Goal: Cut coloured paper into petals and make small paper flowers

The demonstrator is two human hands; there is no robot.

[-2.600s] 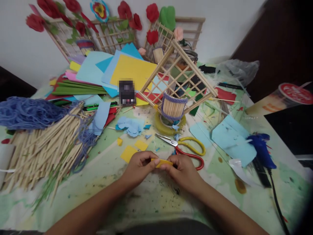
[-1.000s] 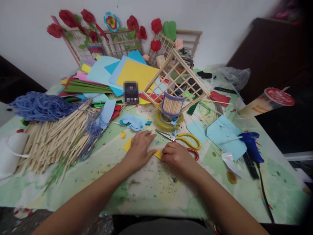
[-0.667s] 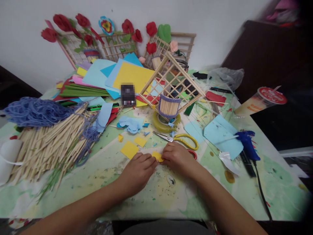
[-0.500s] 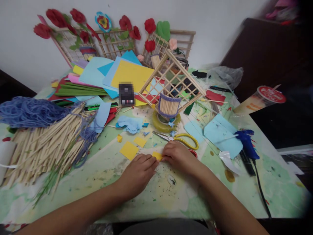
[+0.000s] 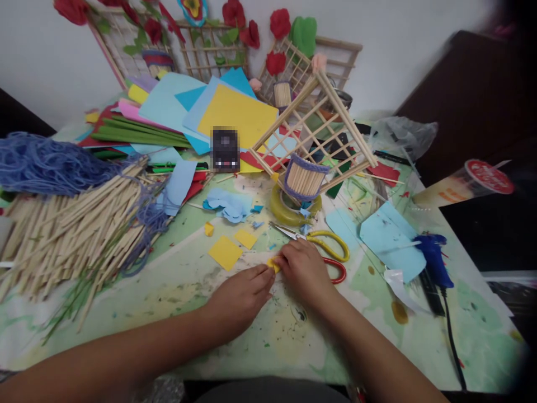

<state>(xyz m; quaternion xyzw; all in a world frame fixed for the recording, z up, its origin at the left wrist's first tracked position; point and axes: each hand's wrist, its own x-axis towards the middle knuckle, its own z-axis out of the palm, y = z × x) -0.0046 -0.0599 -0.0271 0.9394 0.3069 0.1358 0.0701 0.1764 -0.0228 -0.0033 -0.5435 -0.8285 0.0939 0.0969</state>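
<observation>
Between my two hands is a small piece of yellow paper (image 5: pixel 274 265), pinched from both sides just above the table; most of it is hidden by fingers. My left hand (image 5: pixel 241 294) is closed on its left edge. From the right, my right hand (image 5: pixel 305 272) grips it with bent fingers. Two yellow paper squares, a larger one (image 5: pixel 225 253) and a smaller one (image 5: pixel 245 239), lie to the left, beside a crumpled yellow scrap (image 5: pixel 208 228). Scissors (image 5: pixel 329 243) with yellow and red handles rest right behind my right hand.
A wooden lattice (image 5: pixel 312 131) stands tilted behind a roll of yellow tape (image 5: pixel 289 210). Wooden sticks (image 5: pixel 75 240) and blue yarn (image 5: pixel 50 165) lie at left, coloured paper (image 5: pixel 239 115) behind. At right are a blue glue gun (image 5: pixel 436 260) with a cord and a lidded cup (image 5: pixel 465 182).
The yellow paper between my fingers looks smaller and more folded. My hands stay together in nearly the same spot. The view has shifted, so the background sits higher.
</observation>
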